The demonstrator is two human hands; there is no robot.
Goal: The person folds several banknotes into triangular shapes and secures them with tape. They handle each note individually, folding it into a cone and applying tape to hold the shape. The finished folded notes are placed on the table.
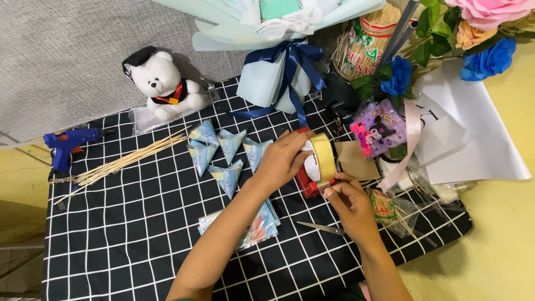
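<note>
Head view, looking down on a desk (139, 234) under a black cloth with a white grid. At centre, a roll of yellowish tape (323, 159) in a red dispenser (306, 184), standing on edge. Left hand (284, 159) wrapped over the roll from the left, fingers (298, 139) curled and grasping its top rim. Right hand (348, 200) just below and to the right, fingers pinched at the lower edge of the roll; whether on a free tape end, cannot tell.

Left of the hands, six small cones of folded shiny paper (223, 153) lying close together. Under the left forearm, a flat stack of clear-wrapped sheets (256, 226). Further left, a bundle of thin wooden skewers (122, 161) and a blue glue gun (69, 142). Near the right wrist, scissors (320, 227). Toward the back, a white teddy bear (164, 83) in a black cap and a pale bouquet tied with a dark blue ribbon (292, 69).
</note>
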